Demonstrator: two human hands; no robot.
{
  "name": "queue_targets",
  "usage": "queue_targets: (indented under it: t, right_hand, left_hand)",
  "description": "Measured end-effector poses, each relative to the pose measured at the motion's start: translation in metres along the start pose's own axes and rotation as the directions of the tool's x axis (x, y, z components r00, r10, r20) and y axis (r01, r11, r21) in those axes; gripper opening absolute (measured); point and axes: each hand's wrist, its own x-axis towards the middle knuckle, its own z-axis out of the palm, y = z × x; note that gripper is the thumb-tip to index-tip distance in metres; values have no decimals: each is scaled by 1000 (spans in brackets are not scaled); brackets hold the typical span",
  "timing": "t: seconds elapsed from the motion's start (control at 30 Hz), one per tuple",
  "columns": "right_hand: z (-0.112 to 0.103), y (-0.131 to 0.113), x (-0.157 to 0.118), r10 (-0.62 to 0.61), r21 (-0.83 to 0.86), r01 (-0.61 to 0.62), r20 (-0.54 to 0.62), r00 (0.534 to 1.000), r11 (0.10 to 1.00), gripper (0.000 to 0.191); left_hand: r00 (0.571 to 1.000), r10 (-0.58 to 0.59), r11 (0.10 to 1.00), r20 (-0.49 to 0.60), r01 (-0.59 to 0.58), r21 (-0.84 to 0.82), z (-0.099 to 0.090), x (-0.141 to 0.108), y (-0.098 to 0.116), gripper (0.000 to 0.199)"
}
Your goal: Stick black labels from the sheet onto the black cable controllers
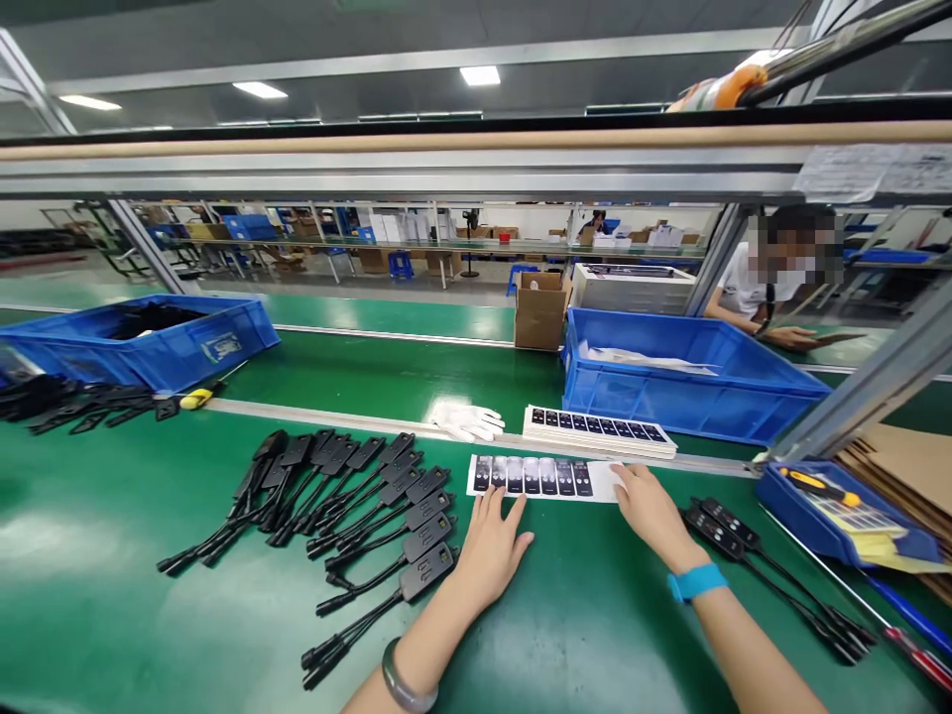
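Single wide view from the person's head, facing forward and down across a green table (572, 615), left hand (491, 550) and right hand (653, 508) close below centre, metal beam (446, 177) crossing above, ceiling (372, 97) far beyond

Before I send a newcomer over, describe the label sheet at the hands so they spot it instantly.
On the green worktop, in front of the large blue bin, lies a stack of label sheets. Just nearer, the label sheet spans from the left hand to the right hand. Unlike the stack, labelled to its right end, it ends in bare white there.
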Motion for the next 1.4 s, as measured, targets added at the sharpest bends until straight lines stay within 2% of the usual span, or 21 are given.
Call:
queue_targets:
  t: [0.13,0.27,0.37,0.47,0.53,0.63,0.67,0.73,0.8,0.87,0.93,1.0,1.03,1.07,1.13,1.2,1.23,1.3,1.4]
  right_hand:
    - [21,-15,26,-28,223,36,-39,999,974,27]
    - [25,-14,28,23,440,25,-104,994,898,20]
    - [20,-4,21,160,583,-19,-192,968,813,23]
    - [13,3,9,323,699,-60,-251,912,713,31]
    - [7,2,-2,371,751,-65,-247,895,657,33]
    - [1,-9,-23,395,832,-97,-154,906,547,34]
    - [1,-14,-30,395,856,-114,-112,912,505,35]
    - [1,-23,-43,379,888,-139,-42,924,438,35]
    - [2,-32,-52,340,900,-145,-3,940,410,33]
    - [2,-39,-58,291,908,-147,29,956,392,31]
    - [1,-45,-62,244,917,-139,47,968,374,28]
    - [-1,-49,-65,207,934,-120,51,977,337,25]
    - [-3,-50,-66,193,944,-108,48,980,312,24]
    - [-4,-51,-67,180,953,-98,47,982,286,22]
    - [-6,-52,-70,167,966,-80,40,985,246,20]
    - [-8,-53,-72,161,967,-75,36,986,242,18]
    - [-9,-54,-73,157,964,-77,38,987,254,18]
    - [-10,-57,-75,147,950,-91,48,988,299,17]
    - [-12,-65,-77,134,915,-125,79,988,383,18]
  left_hand:
    - [1000,9,1000,-20,-9,-4,1,-2,-1,44]
    - [1000,-16,999,-5,16,-35,1,-1,4,47]
    - [1000,-24,999,3,24,-33,-5,1,10,50]
    - [999,-41,999,-29,40,-15,-24,-5,13,54]
    - [993,-98,995,-66,100,21,-44,-17,9,51]
    - [951,-301,940,-65,308,147,-72,-44,-7,41]
    - [919,-393,894,-22,388,225,-78,-54,-14,40]
    - [880,-470,853,63,435,288,-84,-71,-23,36]
    - [883,-454,876,115,420,236,-83,-81,-26,34]
    - [904,-413,909,110,401,114,-81,-82,-20,35]
    - [923,-376,925,85,379,-25,-78,-75,-8,32]
    - [944,-318,920,88,330,-211,-72,-61,7,19]
    - [950,-288,885,119,311,-347,-68,-53,14,17]
    - [951,-258,806,169,309,-505,-62,-45,21,18]
    - [935,-206,516,290,356,-779,-46,-31,33,25]
    - [906,-170,207,388,418,-884,-29,-22,42,37]
    - [897,-155,101,414,432,-896,-22,-19,46,43]
    - [890,-130,-27,438,438,-898,-10,-20,51,55]
    - [889,-89,-114,449,439,-891,-5,-26,53,72]
